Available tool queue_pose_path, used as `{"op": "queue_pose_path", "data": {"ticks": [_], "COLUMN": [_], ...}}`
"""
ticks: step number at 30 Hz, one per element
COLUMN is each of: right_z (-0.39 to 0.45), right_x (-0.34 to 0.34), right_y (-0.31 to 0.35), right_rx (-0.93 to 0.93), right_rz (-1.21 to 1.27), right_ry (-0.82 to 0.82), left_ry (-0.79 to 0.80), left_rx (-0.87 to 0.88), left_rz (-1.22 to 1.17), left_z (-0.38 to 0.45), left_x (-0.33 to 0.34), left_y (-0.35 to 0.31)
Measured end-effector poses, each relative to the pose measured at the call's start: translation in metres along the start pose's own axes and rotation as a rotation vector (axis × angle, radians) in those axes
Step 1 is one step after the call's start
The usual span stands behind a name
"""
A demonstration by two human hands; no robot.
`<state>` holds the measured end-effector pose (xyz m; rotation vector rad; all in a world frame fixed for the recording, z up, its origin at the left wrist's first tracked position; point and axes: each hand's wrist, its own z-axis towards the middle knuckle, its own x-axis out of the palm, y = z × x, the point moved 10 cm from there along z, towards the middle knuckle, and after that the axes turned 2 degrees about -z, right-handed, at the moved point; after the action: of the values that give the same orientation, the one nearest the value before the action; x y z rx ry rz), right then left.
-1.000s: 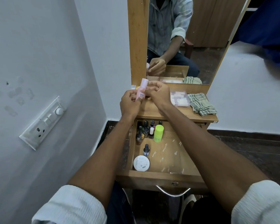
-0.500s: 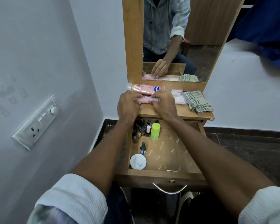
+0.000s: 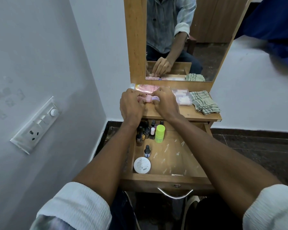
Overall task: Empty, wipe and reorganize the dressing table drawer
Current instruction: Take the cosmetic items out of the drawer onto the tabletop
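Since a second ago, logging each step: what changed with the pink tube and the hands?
Both hands, left hand and right hand, brought the small pink tube down from upright in the air to lying on the tabletop, still gripped. The drawer items, checked cloth and clear box stayed put.

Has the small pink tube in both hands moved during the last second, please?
Yes. The small pink tube was raised upright before the mirror frame; now it lies low on the tabletop, gripped by the left hand and right hand.
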<state>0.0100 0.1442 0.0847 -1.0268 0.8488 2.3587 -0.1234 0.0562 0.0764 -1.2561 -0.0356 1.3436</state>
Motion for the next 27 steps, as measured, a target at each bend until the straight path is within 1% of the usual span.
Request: {"op": "queue_pose_path", "data": {"ticks": [3, 6, 8, 11, 15, 20, 22, 24, 27], "right_z": [-0.014, -0.035, -0.051, -0.077, -0.103, -0.110, -0.112, -0.114, -0.116], "right_x": [-0.015, -0.025, -0.025, -0.016, -0.003, 0.009, 0.015, 0.021, 0.026], "right_y": [0.009, 0.015, 0.012, 0.004, -0.007, -0.013, -0.016, -0.020, -0.028], "right_rx": [-0.063, -0.103, -0.103, -0.080, -0.026, -0.024, -0.002, 0.030, 0.120], "right_rz": [0.030, 0.050, 0.061, 0.071, 0.029, -0.062, -0.077, -0.060, 0.002], "right_ry": [-0.105, -0.116, -0.067, 0.056, 0.159, 0.274, 0.308, 0.335, 0.353], "left_ry": [0.019, 0.047, 0.093, 0.206, 0.340, 0.409, 0.451, 0.501, 0.529], "left_rx": [0.052, 0.067, 0.048, 0.023, 0.052, 0.134, 0.136, 0.114, 0.110], "left_rz": [-0.096, -0.149, -0.168, -0.202, -0.217, -0.143, -0.139, -0.132, -0.103], "left_z": [-0.017, -0.040, -0.055, -0.072, -0.085, -0.094, -0.094, -0.093, -0.093], "left_x": [-0.004, -0.007, -0.005, 0.005, 0.021, 0.032, 0.037, 0.042, 0.045], "left_y": [-0.010, -0.013, -0.008, 0.001, 0.008, 0.004, 0.004, 0.006, 0.007]}}
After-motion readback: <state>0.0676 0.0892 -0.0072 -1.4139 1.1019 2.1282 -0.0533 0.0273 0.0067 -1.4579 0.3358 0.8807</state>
